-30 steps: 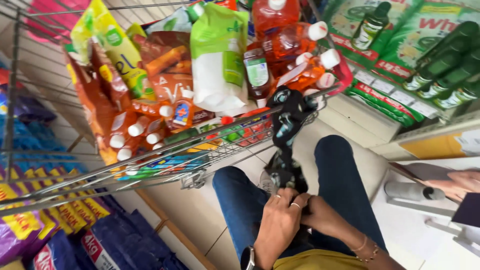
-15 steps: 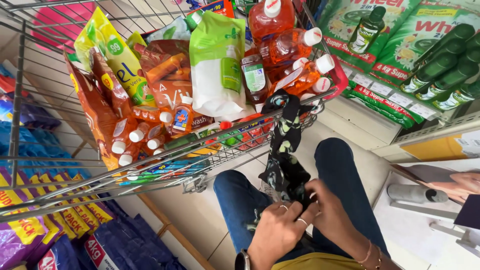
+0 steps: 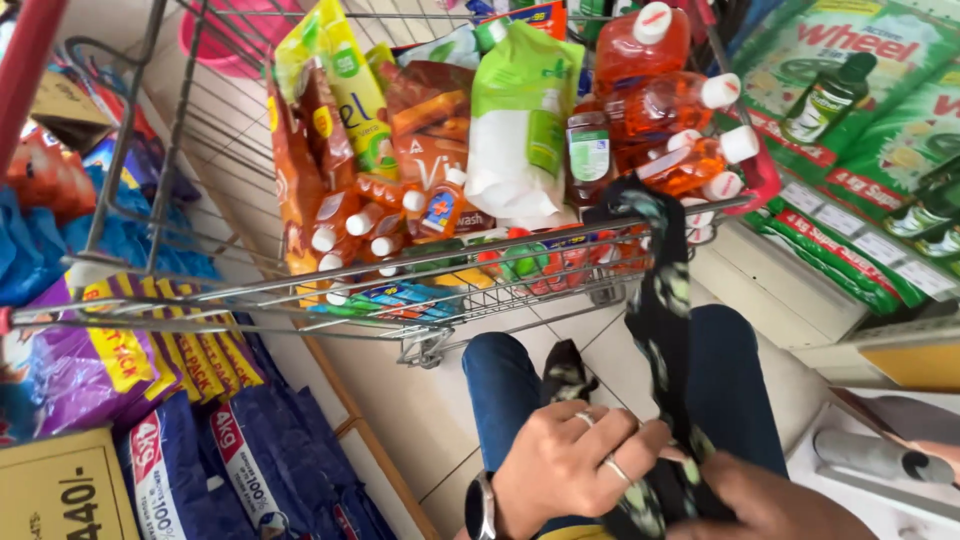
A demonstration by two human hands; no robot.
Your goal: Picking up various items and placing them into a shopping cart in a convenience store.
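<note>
The wire shopping cart (image 3: 300,290) stands in front of the person, full of orange bottles (image 3: 650,75), orange pouches (image 3: 310,150) and a white and green refill bag (image 3: 520,130). A dark cloth with green spots (image 3: 665,320) hangs from the cart's near rim. Its long axis runs almost upright, from the rim down to the lap on the blue jeans (image 3: 505,375). The left hand (image 3: 570,460) closes its grip around the cloth's low end, with the fingers (image 3: 625,445) curled on it. The right hand (image 3: 765,500) touches the same end from the other side; I cannot tell its grip.

Bottles (image 3: 668,110) in cart (image 3: 250,300); shelves (image 3: 850,240) at right.
</note>
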